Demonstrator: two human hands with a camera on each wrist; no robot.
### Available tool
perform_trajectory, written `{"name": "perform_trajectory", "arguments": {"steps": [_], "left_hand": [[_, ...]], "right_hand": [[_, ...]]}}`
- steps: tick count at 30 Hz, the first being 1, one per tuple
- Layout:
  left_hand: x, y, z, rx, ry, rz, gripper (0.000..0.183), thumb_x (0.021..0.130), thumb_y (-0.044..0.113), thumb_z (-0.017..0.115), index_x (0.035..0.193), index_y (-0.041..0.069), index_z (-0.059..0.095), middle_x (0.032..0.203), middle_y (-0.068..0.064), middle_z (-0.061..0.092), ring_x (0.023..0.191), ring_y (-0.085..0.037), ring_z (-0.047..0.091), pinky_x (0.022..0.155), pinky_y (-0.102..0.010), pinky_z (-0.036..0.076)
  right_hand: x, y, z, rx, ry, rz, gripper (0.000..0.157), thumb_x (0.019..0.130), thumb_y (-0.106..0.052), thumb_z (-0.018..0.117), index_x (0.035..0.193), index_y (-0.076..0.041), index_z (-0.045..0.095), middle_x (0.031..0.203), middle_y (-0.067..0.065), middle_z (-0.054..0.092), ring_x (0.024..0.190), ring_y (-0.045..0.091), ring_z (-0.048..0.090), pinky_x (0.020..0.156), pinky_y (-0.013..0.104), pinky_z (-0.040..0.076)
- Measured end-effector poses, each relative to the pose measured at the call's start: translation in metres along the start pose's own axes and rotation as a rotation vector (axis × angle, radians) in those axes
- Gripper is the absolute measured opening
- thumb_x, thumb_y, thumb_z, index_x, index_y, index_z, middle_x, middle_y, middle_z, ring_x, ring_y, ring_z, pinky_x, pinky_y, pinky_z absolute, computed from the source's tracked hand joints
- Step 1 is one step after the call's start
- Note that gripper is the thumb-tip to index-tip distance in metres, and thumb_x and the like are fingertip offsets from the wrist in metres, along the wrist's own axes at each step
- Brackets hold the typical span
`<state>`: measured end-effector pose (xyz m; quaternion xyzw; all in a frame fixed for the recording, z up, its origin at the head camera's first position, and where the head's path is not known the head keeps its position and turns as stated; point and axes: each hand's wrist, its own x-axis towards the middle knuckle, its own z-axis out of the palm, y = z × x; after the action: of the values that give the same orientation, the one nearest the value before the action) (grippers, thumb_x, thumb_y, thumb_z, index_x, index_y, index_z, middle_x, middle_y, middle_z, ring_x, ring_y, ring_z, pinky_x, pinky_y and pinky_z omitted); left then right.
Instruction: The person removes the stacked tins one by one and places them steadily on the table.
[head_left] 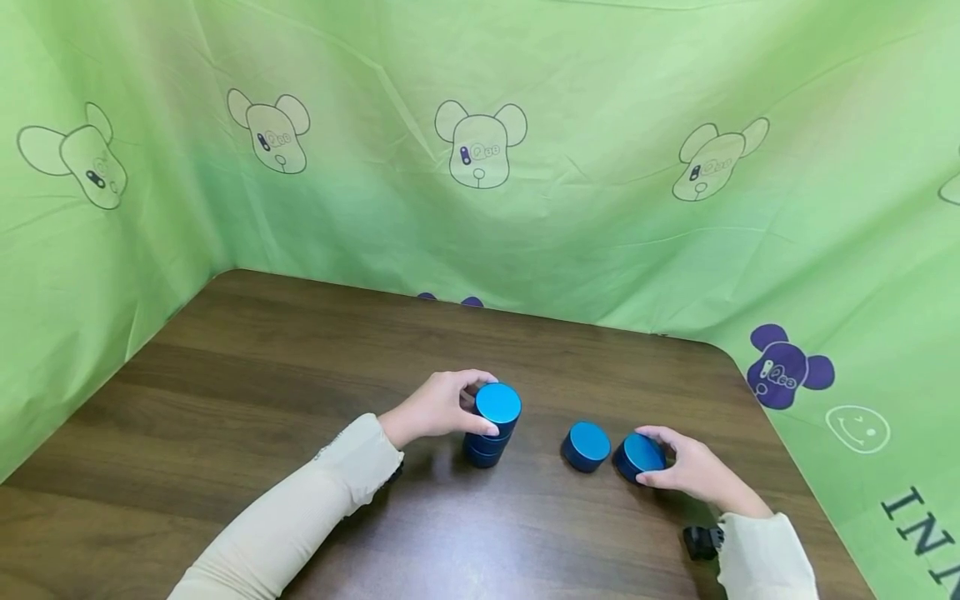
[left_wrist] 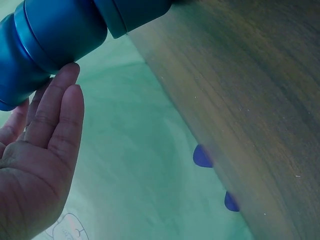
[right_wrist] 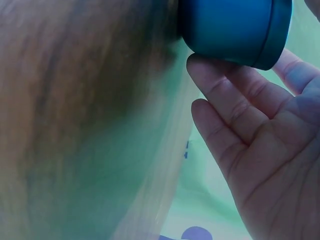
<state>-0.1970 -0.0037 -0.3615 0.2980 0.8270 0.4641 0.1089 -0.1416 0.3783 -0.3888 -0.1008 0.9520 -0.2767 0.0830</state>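
Observation:
A stack of blue metallic round tins (head_left: 484,450) stands on the table, a little crooked. Thumb and fingers of my left hand (head_left: 438,410) grip the top tin (head_left: 498,403) from the left side. In the left wrist view the stacked tins (left_wrist: 65,30) appear sideways above the fingers. Over on the right, my right hand (head_left: 693,468) holds another blue tin (head_left: 643,453) between thumb and fingers, low at the tabletop. That tin (right_wrist: 230,30) also shows in the right wrist view, fingertips against its side. One more blue tin (head_left: 587,445) sits untouched between the stack and my right hand.
The brown wooden table (head_left: 315,358) has rounded far corners. Green cloth (head_left: 570,233) printed with mouse-like heads hangs behind it and along both sides. A black device (head_left: 702,542) is at the right wrist.

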Motion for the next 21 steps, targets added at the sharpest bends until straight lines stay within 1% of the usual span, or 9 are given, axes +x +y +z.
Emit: {"name": "perform_trajectory", "arguments": {"steps": [7, 13, 21], "left_hand": [[0.0003, 0.0009, -0.0003, 0.008, -0.001, 0.002, 0.056, 0.076, 0.019, 0.082, 0.124, 0.003, 0.058, 0.106, -0.010, 0.065, 0.090, -0.022, 0.066, 0.079, -0.030, 0.053], [0.0006, 0.0037, -0.0006, 0.028, -0.001, -0.005, 0.057, 0.077, 0.021, 0.082, 0.125, 0.005, 0.058, 0.107, -0.009, 0.065, 0.090, -0.022, 0.066, 0.079, -0.031, 0.053], [-0.0011, 0.0037, -0.0011, 0.031, 0.008, -0.029, 0.057, 0.076, 0.021, 0.082, 0.126, 0.006, 0.058, 0.108, -0.008, 0.065, 0.091, -0.022, 0.066, 0.080, -0.031, 0.053]], "right_hand": [[-0.0004, -0.0020, 0.0009, 0.006, 0.011, -0.013, 0.065, 0.073, -0.023, 0.082, 0.125, 0.004, 0.053, 0.112, 0.022, 0.060, 0.095, 0.031, 0.056, 0.074, 0.041, 0.047], [-0.0013, -0.0025, 0.0013, 0.020, 0.004, 0.005, 0.067, 0.074, -0.024, 0.081, 0.128, 0.004, 0.051, 0.115, 0.025, 0.058, 0.098, 0.034, 0.056, 0.075, 0.042, 0.048], [-0.0001, -0.0037, 0.0003, -0.006, -0.008, -0.013, 0.066, 0.075, -0.025, 0.081, 0.127, 0.005, 0.052, 0.114, 0.023, 0.059, 0.098, 0.034, 0.056, 0.076, 0.044, 0.048]]}}
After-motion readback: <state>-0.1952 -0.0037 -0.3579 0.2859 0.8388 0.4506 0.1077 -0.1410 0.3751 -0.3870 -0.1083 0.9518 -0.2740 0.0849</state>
